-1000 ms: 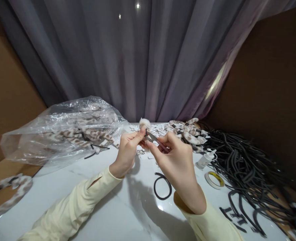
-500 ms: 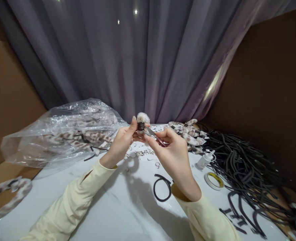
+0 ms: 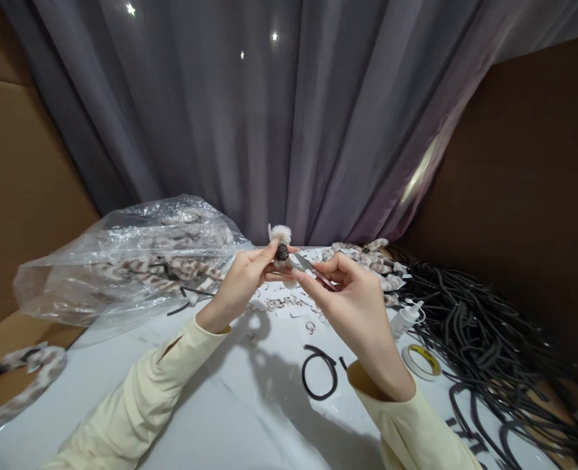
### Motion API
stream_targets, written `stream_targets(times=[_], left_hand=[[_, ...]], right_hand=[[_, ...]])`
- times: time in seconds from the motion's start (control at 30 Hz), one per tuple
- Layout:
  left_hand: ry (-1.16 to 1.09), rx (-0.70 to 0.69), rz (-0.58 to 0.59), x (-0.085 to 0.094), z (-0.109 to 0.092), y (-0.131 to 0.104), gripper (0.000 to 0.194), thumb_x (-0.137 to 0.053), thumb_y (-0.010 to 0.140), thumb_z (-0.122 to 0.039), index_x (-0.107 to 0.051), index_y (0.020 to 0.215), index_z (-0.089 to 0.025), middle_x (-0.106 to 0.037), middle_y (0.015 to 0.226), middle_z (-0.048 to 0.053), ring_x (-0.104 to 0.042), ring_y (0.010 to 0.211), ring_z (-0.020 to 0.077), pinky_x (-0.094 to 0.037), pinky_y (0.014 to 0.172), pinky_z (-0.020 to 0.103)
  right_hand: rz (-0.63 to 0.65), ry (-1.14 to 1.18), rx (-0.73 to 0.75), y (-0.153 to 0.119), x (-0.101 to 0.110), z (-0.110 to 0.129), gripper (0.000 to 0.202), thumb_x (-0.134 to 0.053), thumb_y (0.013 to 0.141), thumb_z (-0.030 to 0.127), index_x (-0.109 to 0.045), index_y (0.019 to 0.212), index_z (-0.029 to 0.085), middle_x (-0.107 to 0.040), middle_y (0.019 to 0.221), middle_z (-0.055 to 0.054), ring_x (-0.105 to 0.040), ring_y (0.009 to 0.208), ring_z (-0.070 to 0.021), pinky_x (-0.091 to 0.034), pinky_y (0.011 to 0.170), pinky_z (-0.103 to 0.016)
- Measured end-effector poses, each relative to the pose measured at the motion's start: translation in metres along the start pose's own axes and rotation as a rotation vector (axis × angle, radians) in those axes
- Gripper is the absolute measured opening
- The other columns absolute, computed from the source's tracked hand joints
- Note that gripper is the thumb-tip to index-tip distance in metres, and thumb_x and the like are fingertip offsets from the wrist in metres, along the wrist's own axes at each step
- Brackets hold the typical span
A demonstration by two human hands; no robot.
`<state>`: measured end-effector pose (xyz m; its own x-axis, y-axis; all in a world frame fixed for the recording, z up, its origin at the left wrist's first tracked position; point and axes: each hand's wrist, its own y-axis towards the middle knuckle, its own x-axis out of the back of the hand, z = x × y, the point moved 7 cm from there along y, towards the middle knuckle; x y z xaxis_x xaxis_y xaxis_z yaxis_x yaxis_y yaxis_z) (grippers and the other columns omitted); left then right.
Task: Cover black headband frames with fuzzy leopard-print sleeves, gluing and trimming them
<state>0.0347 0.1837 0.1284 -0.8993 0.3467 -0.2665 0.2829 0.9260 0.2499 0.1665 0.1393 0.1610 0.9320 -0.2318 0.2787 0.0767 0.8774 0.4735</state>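
Observation:
My left hand [image 3: 243,277] pinches a small furry plush piece [image 3: 282,233], white and brown, in front of me. A dark, ribbed wrapped part [image 3: 282,252] on the piece faces me between thumb and fingers. In my right hand [image 3: 350,287] is a small pointed metal tool [image 3: 304,262] with a reddish handle, gripped between thumb and fingers. Its tip points left at the dark part, with a small gap. Fingers cover most of the handle, so its exact kind is unclear. Below the hands, small ring-like bits [image 3: 284,302] are scattered on the white table [image 3: 230,398].
A clear plastic bag [image 3: 122,261] of furry strips lies at left, a furry loop [image 3: 49,369] nearer. At right are furry pieces [image 3: 380,261], a white bottle [image 3: 406,318], a tape roll [image 3: 422,362] and heaped black tubes [image 3: 479,326]. A black coil [image 3: 319,372] lies in the middle.
My right hand has drawn slightly right, so the tool's tip is farther from the dark part. My left hand still holds the furry piece, turned a little. The view has shifted slightly.

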Motion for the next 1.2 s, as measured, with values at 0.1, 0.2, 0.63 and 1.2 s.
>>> stream_targets(times=[0.1,0.2,0.63,1.2], left_hand=[[-0.002,-0.003,-0.018,0.001,-0.001,0.0,0.043,-0.058,0.081,-0.045,-0.068,0.099,-0.008,-0.072,0.083,0.012,-0.068,0.074,0.0209,-0.055,0.069,0.03],[0.003,-0.008,-0.03,0.001,-0.002,-0.001,0.04,-0.057,0.082,-0.042,-0.068,0.098,-0.007,-0.072,0.081,0.012,-0.068,0.071,0.02,-0.055,0.067,0.03],[0.139,-0.099,-0.16,0.009,-0.001,-0.003,0.036,-0.062,0.078,-0.042,-0.071,0.076,-0.008,-0.071,0.074,0.009,-0.067,0.071,0.0191,-0.055,0.07,0.029],[0.728,0.054,0.166,0.017,0.015,-0.047,0.021,-0.057,0.081,-0.029,-0.058,0.063,-0.018,-0.06,0.049,-0.001,-0.052,0.039,0.0101,-0.035,0.043,0.019]], right_hand=[[0.009,0.004,-0.005,0.0,-0.001,-0.001,0.027,-0.068,0.068,0.027,-0.043,0.06,0.018,-0.054,0.058,0.002,-0.046,0.05,-0.0084,-0.036,0.046,-0.02],[0.013,-0.002,-0.014,0.0,-0.002,-0.001,0.027,-0.068,0.068,0.027,-0.044,0.06,0.017,-0.054,0.059,0.002,-0.046,0.05,-0.0088,-0.037,0.047,-0.021],[-0.023,0.032,0.0,0.0,-0.005,-0.003,0.027,-0.068,0.068,0.027,-0.044,0.059,0.017,-0.054,0.056,0.003,-0.044,0.048,-0.0079,-0.035,0.046,-0.02],[0.412,-0.806,-0.155,-0.077,0.054,-0.154,0.031,-0.044,0.086,0.047,-0.053,0.077,0.019,-0.056,0.051,-0.001,-0.05,0.043,-0.0177,-0.033,0.043,-0.027]])
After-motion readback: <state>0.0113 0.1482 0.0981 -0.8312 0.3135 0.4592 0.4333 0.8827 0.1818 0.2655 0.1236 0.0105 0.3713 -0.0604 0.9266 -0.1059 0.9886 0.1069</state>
